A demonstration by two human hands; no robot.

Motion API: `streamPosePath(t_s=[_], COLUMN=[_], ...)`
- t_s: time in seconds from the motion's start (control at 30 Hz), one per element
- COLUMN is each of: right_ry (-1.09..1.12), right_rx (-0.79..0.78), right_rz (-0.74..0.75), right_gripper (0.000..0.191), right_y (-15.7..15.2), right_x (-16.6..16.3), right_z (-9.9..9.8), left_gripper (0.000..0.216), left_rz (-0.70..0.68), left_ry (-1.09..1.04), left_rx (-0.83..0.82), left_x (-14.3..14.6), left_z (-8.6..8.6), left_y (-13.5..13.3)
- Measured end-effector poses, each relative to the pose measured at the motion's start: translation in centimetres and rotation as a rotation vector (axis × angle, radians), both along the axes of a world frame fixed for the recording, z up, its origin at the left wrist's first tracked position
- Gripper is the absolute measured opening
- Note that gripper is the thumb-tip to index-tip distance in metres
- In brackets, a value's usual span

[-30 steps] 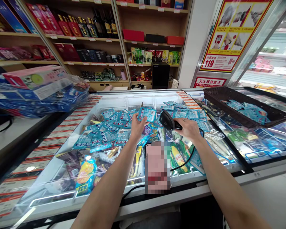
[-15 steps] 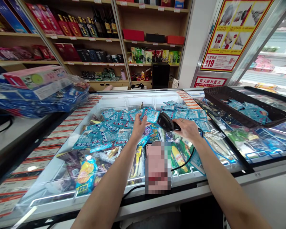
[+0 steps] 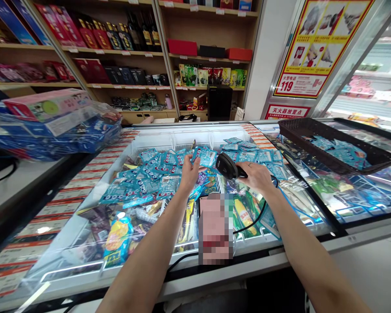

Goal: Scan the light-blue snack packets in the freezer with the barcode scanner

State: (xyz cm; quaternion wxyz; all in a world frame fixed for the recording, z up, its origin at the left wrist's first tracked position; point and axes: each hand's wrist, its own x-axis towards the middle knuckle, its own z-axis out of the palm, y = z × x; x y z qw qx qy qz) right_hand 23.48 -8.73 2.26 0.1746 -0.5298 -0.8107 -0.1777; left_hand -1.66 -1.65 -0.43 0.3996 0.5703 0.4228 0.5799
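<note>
My left hand [image 3: 190, 171] pinches a small blue packet [image 3: 206, 156] by its left end, above the glass lid of a chest freezer. Wrapped around the handle of a black barcode scanner [image 3: 226, 166] is my right hand [image 3: 256, 177]. The scanner's head points left, close beside the packet's right end. Many similar blue packets [image 3: 143, 184] lie spread over the glass to the left, and more blue packets [image 3: 247, 152] lie behind and right of the scanner. In front of my hands lies a phone [image 3: 216, 228] with a blurred screen.
On the right stands a dark brown basket [image 3: 339, 163] with blue packets inside. Plastic-wrapped boxes [image 3: 52, 124] are stacked at the left. The scanner's black cable [image 3: 256, 222] loops over the glass near the phone. Shelves [image 3: 117, 52] with goods line the back.
My left hand and the packet have shifted very slightly, the packet tilting a little. The right hand and the scanner stay almost in place.
</note>
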Motion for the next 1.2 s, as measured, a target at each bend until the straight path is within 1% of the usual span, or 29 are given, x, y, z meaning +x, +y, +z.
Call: streamPosePath(t_s=[0.17, 0.27, 0.4, 0.57, 0.63, 0.73, 0.77, 0.8, 0.83, 0.93, 0.97, 1.0, 1.03, 1.1, 1.2], right_ry=[0.02, 0.02, 0.017, 0.015, 0.016, 0.021, 0.024, 0.027, 0.032, 0.041, 0.041, 0.041, 0.04, 0.043, 0.054], right_rx=[0.002, -0.004, -0.008, -0.016, -0.019, -0.023, -0.018, -0.01, 0.0, 0.024, 0.029, 0.034, 0.038, 0.048, 0.07], right_rz=[-0.046, -0.074, -0.085, -0.087, -0.087, -0.101, -0.107, -0.113, -0.117, -0.129, -0.129, -0.13, -0.132, -0.137, -0.158], right_gripper=[0.038, 0.04, 0.041, 0.04, 0.039, 0.04, 0.04, 0.04, 0.04, 0.039, 0.038, 0.038, 0.037, 0.036, 0.035], right_y=[0.2, 0.2, 0.2, 0.1, 0.0, 0.1, 0.1, 0.1, 0.2, 0.2, 0.2, 0.2, 0.2, 0.3, 0.3], right_x=[0.3, 0.5, 0.4, 0.4, 0.4, 0.5, 0.5, 0.5, 0.5, 0.7, 0.7, 0.8, 0.8, 0.9, 1.0], right_z=[-0.3, -0.4, -0.3, -0.2, -0.1, -0.2, -0.2, -0.3, -0.3, -0.5, -0.5, -0.6, -0.6, -0.6, -0.5], left_gripper=[0.04, 0.043, 0.043, 0.054, 0.057, 0.057, 0.055, 0.051, 0.045, 0.028, 0.025, 0.025, 0.025, 0.029, 0.034], left_rz=[0.285, 0.417, 0.498, 0.591, 0.608, 0.671, 0.673, 0.646, 0.583, 0.328, 0.281, 0.269, 0.285, 0.358, 0.437], left_ry=[0.103, 0.145, 0.224, 0.489, 0.551, 0.626, 0.668, 0.725, 0.8, 1.051, 1.114, 1.16, 1.193, 1.222, 1.22], left_rx=[0.191, 0.241, 0.245, 0.302, 0.28, 0.261, 0.267, 0.284, 0.317, 0.455, 0.48, 0.486, 0.474, 0.415, 0.346], left_x=[-0.3, -0.7, -1.7, -3.2, -3.6, -3.5, -3.3, -3.0, -2.7, -1.8, -1.6, -1.5, -1.5, -1.7, -2.0], left_z=[1.0, 1.5, 1.9, 1.6, 1.5, 1.8, 1.9, 2.1, 2.2, 1.9, 1.7, 1.4, 1.2, 1.0, 1.2], left_y=[-1.1, -1.3, -0.8, 0.1, 0.0, -0.6, -0.9, -1.2, -1.4, -1.8, -1.9, -1.8, -1.7, -1.6, -1.6])
